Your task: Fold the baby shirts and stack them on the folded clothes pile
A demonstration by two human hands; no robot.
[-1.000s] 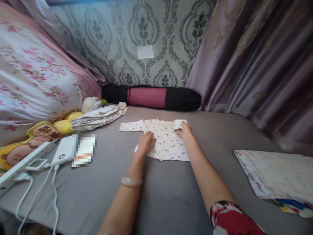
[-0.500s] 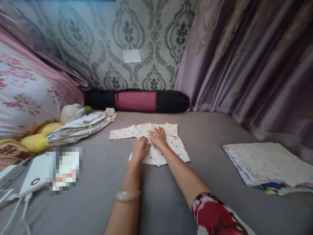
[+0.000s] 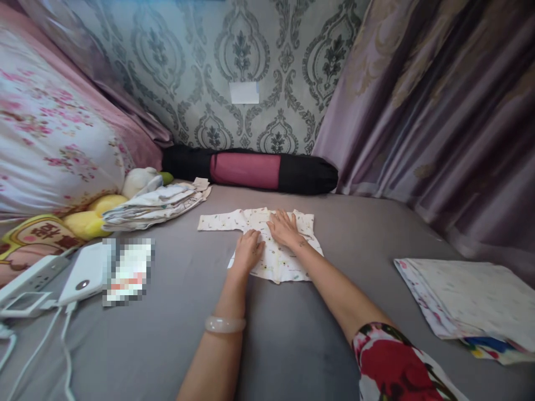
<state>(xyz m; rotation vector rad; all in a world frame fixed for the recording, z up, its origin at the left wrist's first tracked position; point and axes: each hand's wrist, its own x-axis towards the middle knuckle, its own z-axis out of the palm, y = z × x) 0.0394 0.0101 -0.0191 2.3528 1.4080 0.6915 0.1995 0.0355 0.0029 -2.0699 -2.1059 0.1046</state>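
A small white baby top [image 3: 219,222] with a scattered fine print lies spread on the grey bed sheet. One sleeve reaches out to the left; on the right side no sleeve sticks out. My left hand [image 3: 248,250] rests on the lower left part of the top, fingers extended and palm down. Flat on the upper right part lies my right hand [image 3: 286,228], its fingers spread. Neither hand grips the cloth, and both cover part of its front.
Folded cloths [image 3: 154,206] lie at left beside yellow plush toys [image 3: 90,217]. Nearer are a white power bank [image 3: 86,273], a power strip [image 3: 37,275] and cables. A folded cloth stack [image 3: 472,295] is at right. A black-and-pink bolster-shaped bag [image 3: 246,170] lies along the wall.
The view has turned slightly left, so things appear farther right. My right hand has slid a little right across the top, its fingers more spread. My left hand stays nearly in place.
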